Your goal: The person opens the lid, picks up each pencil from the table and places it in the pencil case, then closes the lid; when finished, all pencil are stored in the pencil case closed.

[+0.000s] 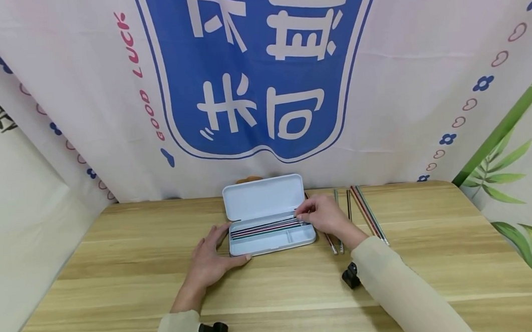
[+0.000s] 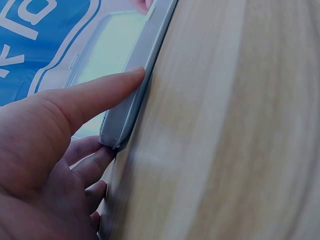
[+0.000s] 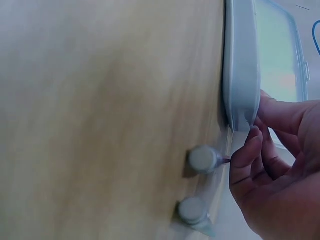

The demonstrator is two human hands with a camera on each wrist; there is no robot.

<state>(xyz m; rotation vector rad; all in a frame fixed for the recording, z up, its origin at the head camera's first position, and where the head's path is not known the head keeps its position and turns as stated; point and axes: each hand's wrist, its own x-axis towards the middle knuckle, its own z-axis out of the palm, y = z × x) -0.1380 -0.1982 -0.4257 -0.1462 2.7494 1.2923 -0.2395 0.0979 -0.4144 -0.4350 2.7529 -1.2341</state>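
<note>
A light blue pencil case [image 1: 263, 197] lies with its lid up near the back of the table. Several thin pencils [image 1: 260, 229] lie lengthwise in its long compartment. My left hand [image 1: 210, 261] holds the case by its left end, thumb along the front wall [image 2: 117, 112] and fingers at the left side. Over the case's right end, my right hand [image 1: 324, 214] pinches the end of a pencil with thumb and forefinger; the fingers partly hide it. In the right wrist view, the thumb [image 3: 280, 112] reaches over the case's rim.
Right of the case lie several loose pencils: a reddish one [image 1: 330, 244] partly under my right hand, a black one [image 1: 349, 204], and a red and green group [image 1: 371, 215]. Two pencil ends [image 3: 202, 159] show beside the case. A printed cloth [image 1: 407, 103] hangs behind the table.
</note>
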